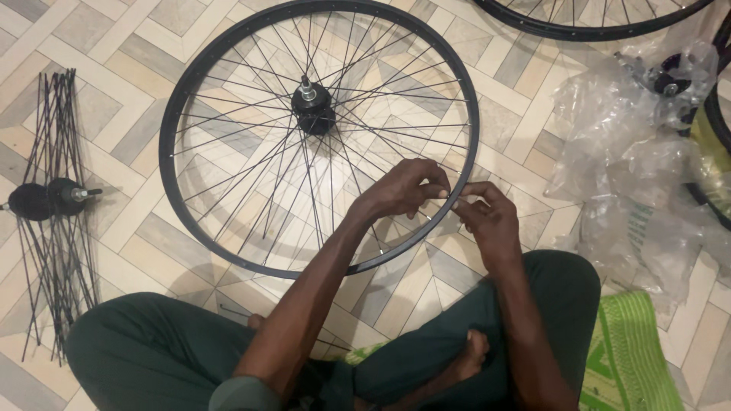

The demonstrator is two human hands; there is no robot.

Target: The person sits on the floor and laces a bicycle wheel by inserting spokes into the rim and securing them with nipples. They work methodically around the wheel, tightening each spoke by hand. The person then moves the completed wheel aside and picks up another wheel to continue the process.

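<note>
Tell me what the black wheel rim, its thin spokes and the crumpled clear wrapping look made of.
Black wheel rim: likely painted metal, with an even satin sheen. Thin spokes: apparently dark steel wire, straight and taut. Crumpled clear wrapping: thin plastic film, see-through with glossy creases.

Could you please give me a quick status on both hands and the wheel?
Left hand and right hand pinching a spoke at the black rim. Wheel flat on tiled floor, hub up. Loose spoked hub left, plastic bags right.

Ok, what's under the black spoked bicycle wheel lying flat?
Under the black spoked bicycle wheel, patterned beige and grey floor tiles show between the spokes. Both hands, left and right, cover the spokes near its rim.
</note>
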